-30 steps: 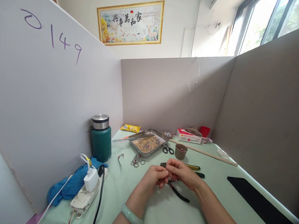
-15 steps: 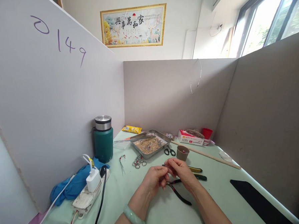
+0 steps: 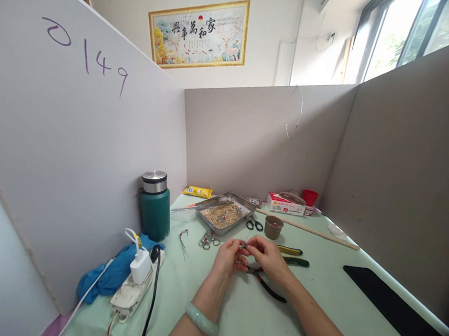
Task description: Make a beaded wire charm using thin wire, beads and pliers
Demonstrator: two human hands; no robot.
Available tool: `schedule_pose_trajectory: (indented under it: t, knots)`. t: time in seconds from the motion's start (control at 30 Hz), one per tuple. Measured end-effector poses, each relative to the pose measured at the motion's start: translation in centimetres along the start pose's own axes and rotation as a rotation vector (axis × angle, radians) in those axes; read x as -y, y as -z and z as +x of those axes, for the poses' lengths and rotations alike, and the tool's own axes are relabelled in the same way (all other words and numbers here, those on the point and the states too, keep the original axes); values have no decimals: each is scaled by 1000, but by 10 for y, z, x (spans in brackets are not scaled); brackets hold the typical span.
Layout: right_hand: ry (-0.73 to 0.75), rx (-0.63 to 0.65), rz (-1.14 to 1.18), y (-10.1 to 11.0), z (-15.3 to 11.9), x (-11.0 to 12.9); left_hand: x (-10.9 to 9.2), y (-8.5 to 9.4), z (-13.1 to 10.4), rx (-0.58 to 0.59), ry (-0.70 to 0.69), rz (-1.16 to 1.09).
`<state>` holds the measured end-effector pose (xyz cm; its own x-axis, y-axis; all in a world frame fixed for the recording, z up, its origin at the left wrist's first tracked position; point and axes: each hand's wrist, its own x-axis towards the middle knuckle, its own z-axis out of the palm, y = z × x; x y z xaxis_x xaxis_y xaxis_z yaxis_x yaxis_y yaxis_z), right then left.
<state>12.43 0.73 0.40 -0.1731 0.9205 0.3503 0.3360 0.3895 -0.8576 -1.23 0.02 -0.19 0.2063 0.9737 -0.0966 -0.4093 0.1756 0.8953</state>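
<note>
Head view: now showing fine pale strands (image 3: 248, 235) above the fingertips, not made out half a second ago. Judged a shift of the small red-and-metal piece (image 3: 244, 246) within the grip, with close fingertip handling going on. Pinching it with both left hand (image 3: 224, 262) and right hand (image 3: 271, 256), close together above the worktop (image 3: 254, 325), near the black-and-red pliers (image 3: 270, 289). Can't tell its exact shape.

Count on the worktop: one metal tray (image 3: 218, 232) of gold beads (image 3: 222, 215), too many to count; one pair of scissors (image 3: 254, 224); one brown cup (image 3: 273, 227); one red cup (image 3: 310, 196); one green bottle (image 3: 155, 214); one chain heap (image 3: 207, 240); one wire bunch (image 3: 183, 245). At least two pliers, counting yellow (image 3: 290, 250) and green handles (image 3: 297, 262) partly behind right hand; exact number unclear.
</note>
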Motion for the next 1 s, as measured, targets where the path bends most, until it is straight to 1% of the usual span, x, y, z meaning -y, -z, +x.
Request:
schedule_pose_trajectory:
  t: [0.1, 0.2, 0.33, 0.5, 0.63, 0.7, 0.8, 0.87, 1.0]
  knots:
    - [-12, 21, 17, 2, -1, 2, -2, 0, -3, -4, -54, 59]
    - [-25, 45, 53, 3, -2, 5, -4, -1, -6, 18, -86, 100]
    - [-37, 73, 109, 6, -2, 9, -6, -3, -8, 49, -88, 123]
    - [-97, 128, 238, 10, -5, 13, -5, -3, -9, 80, -90, 170]
    - [-150, 181, 282, 12, -6, 18, -3, -3, -9, 83, -76, 200]
    - [-163, 147, 274, 14, -6, 19, -4, -4, -9, 95, -61, 207]
    - [-185, 50, 247, 18, -5, 18, -5, -5, -10, 84, -7, 247]
    - [-214, 26, 241, 21, -5, 15, -5, -5, -10, 103, 24, 274]
    - [-223, 45, 281, 24, -5, 15, -4, -3, -13, 249, 64, 256]
